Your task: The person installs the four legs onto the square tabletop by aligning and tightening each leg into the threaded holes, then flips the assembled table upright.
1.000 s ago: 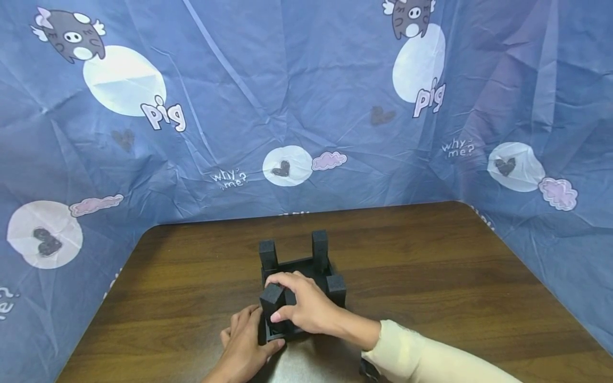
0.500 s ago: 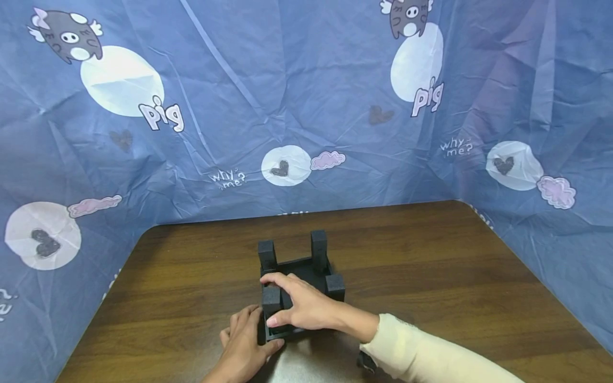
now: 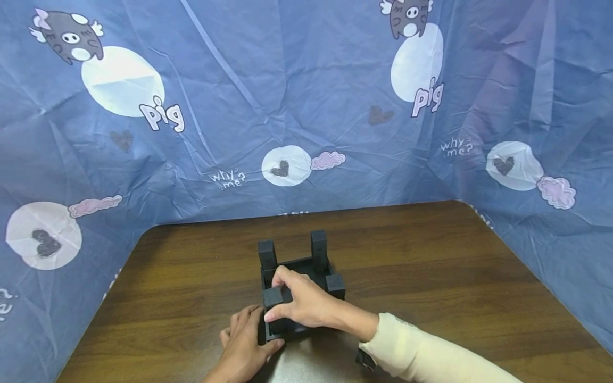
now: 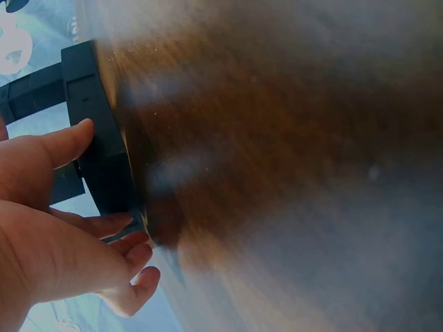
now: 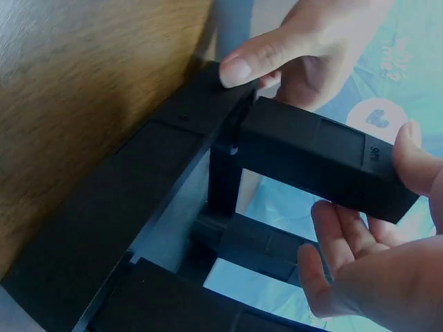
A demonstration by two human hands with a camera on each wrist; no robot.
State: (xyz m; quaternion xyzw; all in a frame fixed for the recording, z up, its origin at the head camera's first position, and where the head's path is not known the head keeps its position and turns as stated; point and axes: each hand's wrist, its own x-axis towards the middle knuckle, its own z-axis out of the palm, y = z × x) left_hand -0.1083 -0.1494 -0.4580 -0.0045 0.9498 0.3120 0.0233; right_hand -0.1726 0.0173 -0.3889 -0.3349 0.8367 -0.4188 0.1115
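A black shallow square base (image 3: 296, 262) lies on the table with a blocky post standing at each corner, like a small table turned legs up. My right hand (image 3: 308, 302) grips the near-left leg (image 3: 273, 296) between thumb and fingers. In the right wrist view this leg (image 5: 315, 155) stands at the corner, with small raised lettering near its free end. At that same corner my left hand (image 3: 244, 340) holds the base, thumb on the near side and fingers along the left side. The left wrist view shows that thumb against the base's outer wall (image 4: 104, 152).
The far-left leg (image 3: 267, 254), far-right leg (image 3: 319, 250) and near-right leg (image 3: 336, 286) stand upright around the right hand. A brown wooden table (image 3: 416, 255) spreads around the base. Blue printed cloth (image 3: 306, 106) hangs behind and at the sides.
The near-left leg has turned so its top sits squarer to the base. My right fingers have shifted and bent closer around it. My left hand has stayed in place.
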